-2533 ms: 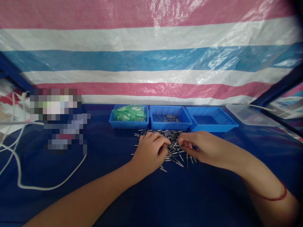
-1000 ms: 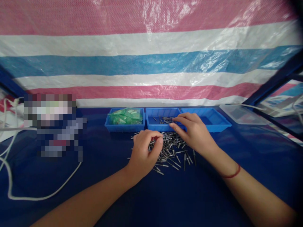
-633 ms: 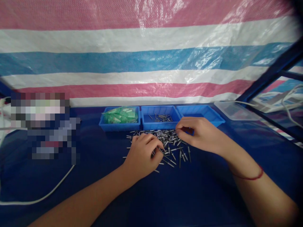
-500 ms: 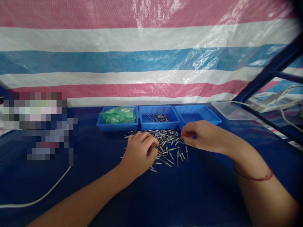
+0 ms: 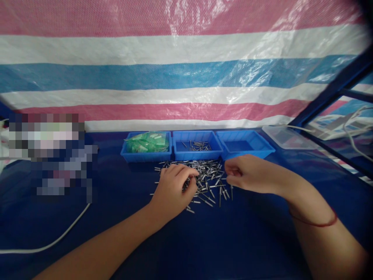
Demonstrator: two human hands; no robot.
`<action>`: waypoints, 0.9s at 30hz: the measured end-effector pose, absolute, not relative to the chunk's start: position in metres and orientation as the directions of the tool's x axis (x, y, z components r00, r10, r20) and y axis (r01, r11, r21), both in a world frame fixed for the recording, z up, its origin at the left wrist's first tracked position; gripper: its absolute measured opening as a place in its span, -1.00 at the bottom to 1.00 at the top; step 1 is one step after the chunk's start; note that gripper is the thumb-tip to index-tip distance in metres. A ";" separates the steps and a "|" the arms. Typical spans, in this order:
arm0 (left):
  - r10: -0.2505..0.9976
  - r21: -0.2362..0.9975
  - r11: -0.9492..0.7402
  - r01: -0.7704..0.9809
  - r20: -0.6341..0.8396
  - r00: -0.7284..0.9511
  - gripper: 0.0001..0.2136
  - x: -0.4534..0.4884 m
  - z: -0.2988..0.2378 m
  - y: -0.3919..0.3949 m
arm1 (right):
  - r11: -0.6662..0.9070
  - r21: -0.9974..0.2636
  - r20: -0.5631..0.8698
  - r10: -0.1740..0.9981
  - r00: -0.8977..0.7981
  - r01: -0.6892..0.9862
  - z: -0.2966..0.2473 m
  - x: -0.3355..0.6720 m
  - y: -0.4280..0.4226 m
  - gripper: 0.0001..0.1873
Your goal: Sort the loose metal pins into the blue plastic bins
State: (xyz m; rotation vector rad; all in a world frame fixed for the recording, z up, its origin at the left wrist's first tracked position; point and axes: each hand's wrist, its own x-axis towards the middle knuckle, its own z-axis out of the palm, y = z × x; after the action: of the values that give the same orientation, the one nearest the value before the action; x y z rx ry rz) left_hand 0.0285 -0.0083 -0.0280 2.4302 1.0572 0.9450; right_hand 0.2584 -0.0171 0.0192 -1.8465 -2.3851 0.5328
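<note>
1. A loose pile of metal rivets point(image 5: 208, 177) lay on the blue tabletop point(image 5: 218, 241), just in front of the middle bin point(image 5: 198, 156).
2. The left hand point(image 5: 175, 186) curved over the pile's left side, thumb and forefinger bent towards each other; whether it gripped a rivet could not be told.
3. The right hand point(image 5: 250, 174) was at the pile's right edge, fingers curled in; its grasp, too, could not be told.
4. The middle bin held a few rivets; the left bin point(image 5: 145, 157), a green bag point(image 5: 148, 142).
5. The right bin point(image 5: 240, 146) stood beside them, before a striped sheet point(image 5: 175, 77).
</note>
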 end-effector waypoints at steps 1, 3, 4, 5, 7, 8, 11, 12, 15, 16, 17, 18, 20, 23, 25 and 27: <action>0.739 0.534 -0.672 0.513 0.450 0.501 -0.85 0.029 -0.028 -0.008 | 0.195 -0.377 -0.157 0.950 -0.270 0.906 0.021 0.259 -0.018 -0.82; 0.734 0.547 -0.677 0.492 0.463 0.496 -0.87 0.029 -0.030 -0.008 | 0.131 -0.557 -0.181 0.945 -0.274 0.820 0.024 0.257 -0.018 -0.87; 0.732 0.553 -0.680 0.481 0.469 0.495 -0.86 0.028 -0.031 -0.007 | 0.094 -0.659 -0.182 0.943 -0.280 0.746 0.025 0.255 -0.018 -0.90; 0.731 0.563 -0.681 0.469 0.472 0.493 -0.84 0.028 -0.032 -0.007 | 0.064 -0.750 -0.170 0.943 -0.286 0.658 0.026 0.252 -0.018 -0.91; 0.729 0.599 -0.679 0.425 0.478 0.491 -0.79 0.028 -0.033 -0.006 | 0.041 -0.870 -0.121 0.949 -0.292 0.491 0.025 0.244 -0.018 -0.91; 0.732 0.627 -0.671 0.397 0.473 0.491 -0.77 0.028 -0.034 -0.006 | 0.041 -0.904 -0.098 0.949 -0.299 0.426 0.024 0.239 -0.018 -0.91; 0.763 0.729 -0.610 0.311 0.436 0.477 -0.75 0.028 -0.032 -0.006 | 0.028 -0.953 -0.080 0.938 -0.338 0.303 0.019 0.227 -0.018 -0.89; 0.778 0.756 -0.585 0.294 0.421 0.467 -0.77 0.028 -0.031 -0.006 | 0.019 -0.961 -0.081 0.934 -0.347 0.276 0.017 0.224 -0.018 -0.88; 0.805 0.790 -0.549 0.274 0.411 0.429 -0.87 0.028 -0.029 -0.006 | 0.001 -0.976 -0.077 0.934 -0.350 0.220 0.011 0.217 -0.017 -0.88; 0.808 0.789 -0.549 0.276 0.416 0.418 -0.90 0.028 -0.028 -0.006 | 0.003 -0.978 -0.073 0.934 -0.351 0.210 0.009 0.216 -0.017 -0.89; 0.810 0.785 -0.552 0.281 0.423 0.407 -0.92 0.027 -0.028 -0.006 | 0.008 -0.979 -0.066 0.932 -0.355 0.203 0.008 0.215 -0.018 -0.89; 0.811 0.780 -0.556 0.289 0.431 0.396 -0.93 0.027 -0.028 -0.006 | 0.017 -0.980 -0.057 0.931 -0.360 0.198 0.008 0.214 -0.018 -0.90; 0.811 0.763 -0.567 0.311 0.450 0.374 -0.93 0.026 -0.028 -0.006 | 0.034 -0.981 -0.038 0.930 -0.366 0.190 0.008 0.212 -0.019 -0.89; 0.798 0.738 -0.593 0.322 0.484 0.358 -0.94 0.026 -0.028 -0.005 | 0.045 -0.977 -0.039 0.922 -0.385 0.208 0.012 0.209 -0.022 -0.84; 0.784 0.726 -0.612 0.313 0.504 0.362 -0.94 0.026 -0.027 -0.005 | 0.053 -0.969 -0.050 0.914 -0.403 0.242 0.014 0.208 -0.023 -0.80; 0.768 0.711 -0.632 0.308 0.525 0.365 -0.95 0.026 -0.026 -0.005 | 0.075 -0.961 -0.041 0.914 -0.403 0.267 0.014 0.208 -0.023 -0.79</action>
State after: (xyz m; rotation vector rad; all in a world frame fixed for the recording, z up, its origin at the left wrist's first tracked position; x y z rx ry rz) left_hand 0.0264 -0.0048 -0.0263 2.1289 0.9294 1.2126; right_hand 0.2076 -0.0231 0.0143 -1.1758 -1.7442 1.3524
